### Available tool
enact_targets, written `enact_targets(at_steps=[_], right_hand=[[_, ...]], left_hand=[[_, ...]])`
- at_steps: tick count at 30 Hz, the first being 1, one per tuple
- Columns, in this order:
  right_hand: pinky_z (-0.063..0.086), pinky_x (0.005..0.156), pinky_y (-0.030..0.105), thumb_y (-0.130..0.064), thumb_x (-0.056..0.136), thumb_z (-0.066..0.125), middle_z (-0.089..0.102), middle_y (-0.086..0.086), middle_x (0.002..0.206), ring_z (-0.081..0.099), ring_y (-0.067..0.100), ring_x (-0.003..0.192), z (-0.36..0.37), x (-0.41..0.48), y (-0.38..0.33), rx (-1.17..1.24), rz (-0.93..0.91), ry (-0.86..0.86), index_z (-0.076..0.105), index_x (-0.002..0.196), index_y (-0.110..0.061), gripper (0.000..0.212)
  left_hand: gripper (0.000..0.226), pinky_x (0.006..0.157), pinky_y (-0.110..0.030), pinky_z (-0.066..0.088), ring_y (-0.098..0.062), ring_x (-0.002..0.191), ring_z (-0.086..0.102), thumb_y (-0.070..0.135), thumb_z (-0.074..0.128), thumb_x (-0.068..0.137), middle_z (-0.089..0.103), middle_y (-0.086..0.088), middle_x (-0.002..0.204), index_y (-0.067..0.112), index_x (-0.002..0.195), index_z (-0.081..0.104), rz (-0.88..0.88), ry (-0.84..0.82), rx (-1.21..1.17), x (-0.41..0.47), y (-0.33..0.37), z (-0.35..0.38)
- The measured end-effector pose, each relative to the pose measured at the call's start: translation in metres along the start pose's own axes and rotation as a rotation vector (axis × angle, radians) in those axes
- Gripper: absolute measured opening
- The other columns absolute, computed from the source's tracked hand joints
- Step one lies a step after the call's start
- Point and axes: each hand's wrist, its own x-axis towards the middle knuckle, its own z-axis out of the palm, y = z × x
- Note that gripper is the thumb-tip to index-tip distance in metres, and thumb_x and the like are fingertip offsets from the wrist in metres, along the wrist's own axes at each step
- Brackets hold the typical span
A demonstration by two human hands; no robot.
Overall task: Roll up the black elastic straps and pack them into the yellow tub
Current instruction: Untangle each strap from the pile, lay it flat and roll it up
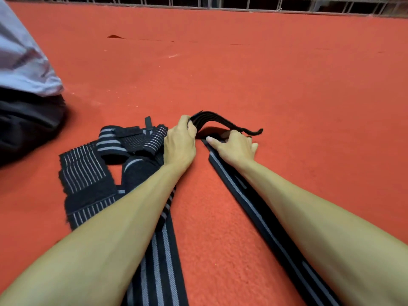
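A long black elastic strap (pixel 249 202) with a grey stripe lies stretched on the red carpet, running from the lower right up to my hands. Its far end (pixel 220 122) is lifted and folded back over the strap. My left hand (pixel 180 143) pinches that lifted end at its left side. My right hand (pixel 236 146) grips the strap where it bends, thumb pressed on the flat part. A heap of other black straps (pixel 106 164) with grey stripes lies to the left, partly under my left forearm. No yellow tub is in view.
Red carpet (pixel 220 69) covers the floor all around. Another person sits at the far left, seen as a pale shirt (pixel 24 62) and dark trousers (pixel 26 127). A metal railing (pixel 265 3) runs along the carpet's far edge.
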Motion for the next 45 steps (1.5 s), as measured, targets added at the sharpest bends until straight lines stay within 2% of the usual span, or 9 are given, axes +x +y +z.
enact_targets(at_steps=[8,15,19,22,27,31,37,41,45], right_hand=[[0.036,0.070,0.032,-0.041,0.089,0.064,0.049,-0.003,0.059,0.051,0.023,0.072,-0.019,0.002,-0.002,0.170,-0.044,-0.114,0.043,0.057,-0.016,0.045],[0.041,0.059,0.021,-0.022,0.089,0.069,0.059,-0.005,0.062,0.053,0.005,0.054,-0.049,-0.030,0.017,0.581,-0.202,-0.271,0.057,0.070,-0.014,0.024],[0.041,0.053,0.019,-0.022,0.091,0.066,0.057,-0.004,0.065,0.051,0.004,0.056,-0.078,-0.047,0.031,0.716,-0.216,-0.147,0.062,0.080,-0.014,0.015],[0.035,0.050,0.014,-0.022,0.091,0.067,0.052,-0.006,0.060,0.044,-0.002,0.051,-0.112,-0.056,0.027,0.751,-0.224,0.020,0.061,0.079,-0.013,0.016],[0.043,0.060,0.020,-0.021,0.094,0.063,0.057,-0.004,0.069,0.052,0.002,0.059,-0.175,-0.077,0.019,0.941,-0.151,0.260,0.057,0.076,-0.019,0.019],[0.047,0.065,0.027,-0.019,0.098,0.056,0.056,0.003,0.075,0.055,0.011,0.067,-0.223,-0.103,0.017,1.131,-0.026,0.304,0.051,0.076,-0.015,0.023],[0.053,0.063,0.026,0.002,0.095,0.051,0.062,0.006,0.088,0.061,0.016,0.073,-0.288,-0.150,0.020,1.354,0.098,0.246,0.055,0.117,-0.006,0.023],[0.045,0.052,0.024,0.015,0.083,0.053,0.055,0.008,0.072,0.054,0.017,0.058,-0.323,-0.183,0.021,1.415,0.139,0.235,0.054,0.078,-0.004,0.019],[0.054,0.054,0.021,0.014,0.083,0.061,0.067,0.008,0.070,0.066,0.014,0.059,-0.340,-0.202,0.021,1.489,0.019,0.164,0.063,0.081,0.002,0.012]], left_hand=[[0.033,0.080,-0.039,0.044,-0.036,0.099,0.060,0.031,0.035,0.101,0.068,-0.011,0.105,0.024,0.124,0.058,-0.001,-0.063,-0.029,0.001,-0.001,0.007],[0.037,0.095,-0.040,0.043,-0.030,0.115,0.055,0.039,0.034,0.101,0.063,-0.005,0.123,0.031,0.130,0.056,-0.060,-0.181,0.001,0.001,0.000,0.010],[0.038,0.099,-0.001,0.030,-0.013,0.116,0.047,0.020,0.029,0.106,0.049,-0.002,0.140,0.010,0.137,0.049,-0.150,-0.367,-0.291,-0.025,0.047,-0.003],[0.045,0.119,-0.028,0.017,-0.008,0.119,0.045,0.021,0.023,0.102,0.057,-0.005,0.131,0.009,0.124,0.060,-0.046,-0.309,-0.511,-0.051,0.068,-0.021],[0.037,0.092,-0.030,0.045,-0.013,0.101,0.060,0.043,0.039,0.096,0.064,-0.001,0.112,0.021,0.118,0.058,-0.155,-0.608,-0.941,-0.102,0.120,-0.043],[0.016,0.069,-0.017,0.049,-0.010,0.086,0.061,0.029,0.052,0.098,0.063,0.001,0.101,0.021,0.111,0.057,-0.057,-0.746,-0.808,-0.148,0.162,-0.062],[0.011,0.087,-0.024,0.053,-0.011,0.095,0.064,0.014,0.056,0.097,0.068,0.000,0.106,0.016,0.106,0.063,0.056,-0.733,-0.706,-0.186,0.204,-0.085],[0.015,0.077,-0.021,0.053,-0.006,0.090,0.068,0.016,0.057,0.097,0.071,0.004,0.102,0.013,0.111,0.063,0.072,-0.733,-0.746,-0.198,0.234,-0.112],[0.021,0.079,-0.021,0.053,-0.009,0.094,0.067,0.013,0.055,0.098,0.070,-0.001,0.107,0.007,0.117,0.060,0.061,-0.776,-0.837,-0.205,0.257,-0.137]])
